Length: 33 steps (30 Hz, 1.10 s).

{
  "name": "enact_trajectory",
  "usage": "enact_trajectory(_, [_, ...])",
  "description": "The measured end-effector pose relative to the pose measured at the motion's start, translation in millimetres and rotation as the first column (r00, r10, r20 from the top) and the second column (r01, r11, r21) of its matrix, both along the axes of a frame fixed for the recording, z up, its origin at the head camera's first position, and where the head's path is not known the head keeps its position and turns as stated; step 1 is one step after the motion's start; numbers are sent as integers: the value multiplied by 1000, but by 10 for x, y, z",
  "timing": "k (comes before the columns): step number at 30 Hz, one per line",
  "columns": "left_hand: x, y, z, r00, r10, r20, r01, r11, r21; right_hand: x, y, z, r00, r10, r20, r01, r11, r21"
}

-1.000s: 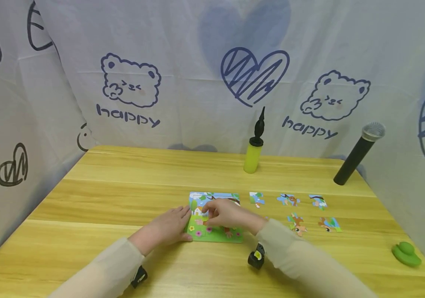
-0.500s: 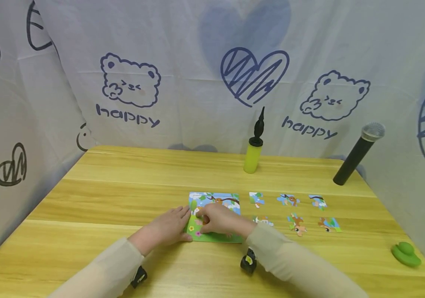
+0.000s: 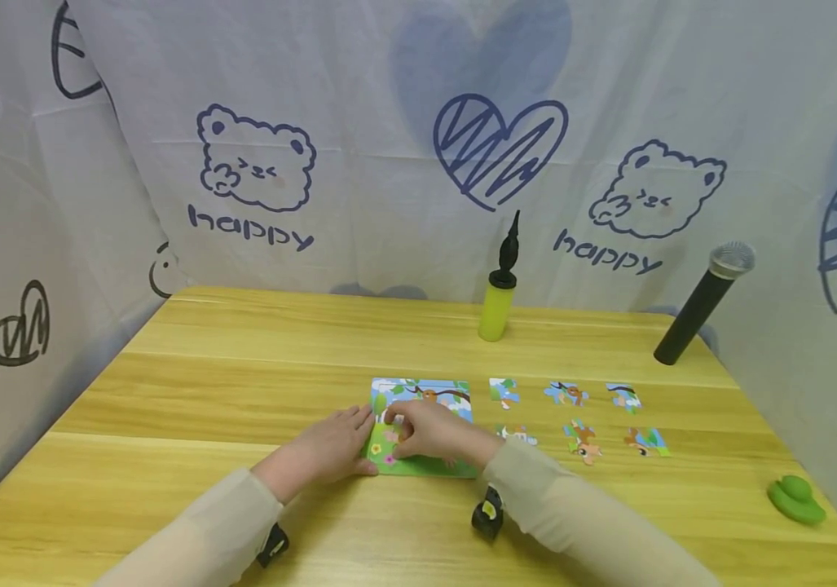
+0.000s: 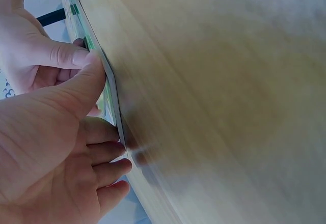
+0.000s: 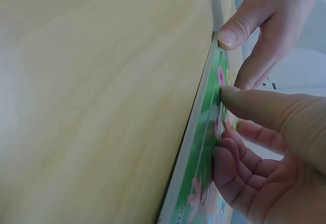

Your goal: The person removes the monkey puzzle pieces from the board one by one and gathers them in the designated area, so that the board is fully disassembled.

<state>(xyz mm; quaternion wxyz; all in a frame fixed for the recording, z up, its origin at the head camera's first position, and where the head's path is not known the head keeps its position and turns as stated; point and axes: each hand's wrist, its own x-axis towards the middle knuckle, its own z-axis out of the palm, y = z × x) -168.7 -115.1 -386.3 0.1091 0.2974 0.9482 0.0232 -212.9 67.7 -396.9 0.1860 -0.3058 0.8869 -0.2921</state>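
Evidently light and stiff, the puzzle board [image 3: 418, 470] lies flat on the bench [image 3: 242, 342], picture side up; it looks like thin card, so it should slide at a nudge and is best steadied by its edges. There the left hand [image 3: 336, 447] rests, its fingers loose and extended along the board's left edge, the thumb at the near corner, grasping nothing. Over the picture, the right hand [image 3: 433, 430] has its thumb and fingers bent down to the printed surface; whether they pinch a piece or only press, I cannot tell. To the right of the board, six loose pieces [image 3: 583, 442] lie apart in two rows of three; they seem featherlight and awkward to lift from flat, with narrow tabs that could crease, so an outer edge between thumb and forefinger looks a kinder hold than a tab. The bench is pale, wood-grained and smooth, offering little friction, I'd judge. Toward its back are a yellow-and-black pump [image 3: 496, 312] and a microphone [image 3: 698, 312], a green hat-shaped object [image 3: 796, 501] sits near the right side, and white cloth [image 3: 374, 244] with bears, hearts and the word "happy" hangs behind and at both sides.
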Motion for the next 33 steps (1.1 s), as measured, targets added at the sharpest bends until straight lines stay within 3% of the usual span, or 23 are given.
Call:
enact_trajectory(12, [21,9,23,1000,11,12,-11,1000,8,-49,86,-19,999,35,-19,-37,994,-106])
enact_trajectory(19, [18,10,28,1000,14,16,-14,1000,14,-82,117,-56,998,9,70,3,985,-171])
enact_trajectory(26, [10,13,22,1000,18,19,-18,1000,13,-99,147,-57,989,-46,138,70,982,-176])
enact_trajectory(33, [12,18,24,1000,21,19,-22,1000,17,-135,279,-38,948,-66,310,154,951,-269])
